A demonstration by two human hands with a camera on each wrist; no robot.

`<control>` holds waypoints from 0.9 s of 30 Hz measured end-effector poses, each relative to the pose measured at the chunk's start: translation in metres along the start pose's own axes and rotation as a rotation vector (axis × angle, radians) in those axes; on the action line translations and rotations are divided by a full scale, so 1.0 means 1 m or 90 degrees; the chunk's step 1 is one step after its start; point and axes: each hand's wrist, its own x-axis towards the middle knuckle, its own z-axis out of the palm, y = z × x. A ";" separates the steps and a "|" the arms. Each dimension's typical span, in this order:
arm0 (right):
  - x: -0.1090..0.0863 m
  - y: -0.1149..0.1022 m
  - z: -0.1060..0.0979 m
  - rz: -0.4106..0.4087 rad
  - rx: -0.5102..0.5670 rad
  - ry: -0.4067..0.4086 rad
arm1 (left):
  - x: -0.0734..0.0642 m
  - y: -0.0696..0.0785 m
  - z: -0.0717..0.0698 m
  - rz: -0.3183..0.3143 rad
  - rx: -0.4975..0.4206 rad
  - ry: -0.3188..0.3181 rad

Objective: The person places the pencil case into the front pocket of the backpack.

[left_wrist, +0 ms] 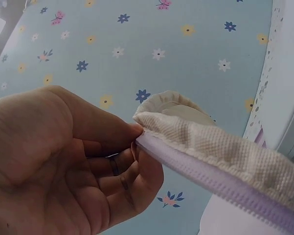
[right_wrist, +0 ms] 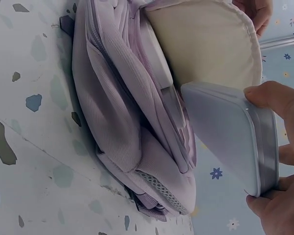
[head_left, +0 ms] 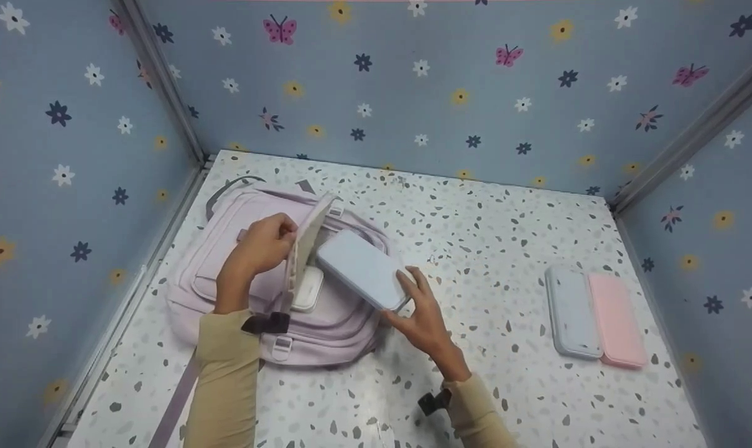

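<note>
A lilac backpack (head_left: pixel 332 345) lies on the table, its front pocket unzipped. My left hand (head_left: pixel 264 244) pinches the zippered edge of the pocket flap (left_wrist: pixel 200 169) between thumb and fingers, holding it up. The flap's cream lining (right_wrist: pixel 205 44) shows in the right wrist view. In my right hand (head_left: pixel 427 320) is a pale blue rectangular case (head_left: pixel 364 266), gripped at its near end by thumb and fingers. Its far end reaches the pocket opening; how deep it goes is hidden. A small white case (head_left: pixel 309 290) sits inside the pocket, partly covered by the flap.
On the right of the speckled table (head_left: pixel 475 249) a grey-blue case (head_left: pixel 573 314) and a pink case (head_left: pixel 619 320) lie side by side. A purple strap (head_left: pixel 175 404) trails from the bag toward the front edge. Flower-patterned panels (head_left: pixel 400 81) stand around the table.
</note>
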 end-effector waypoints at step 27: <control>0.022 0.016 -0.003 0.050 0.003 -0.023 | 0.004 0.001 0.005 0.043 -0.004 0.044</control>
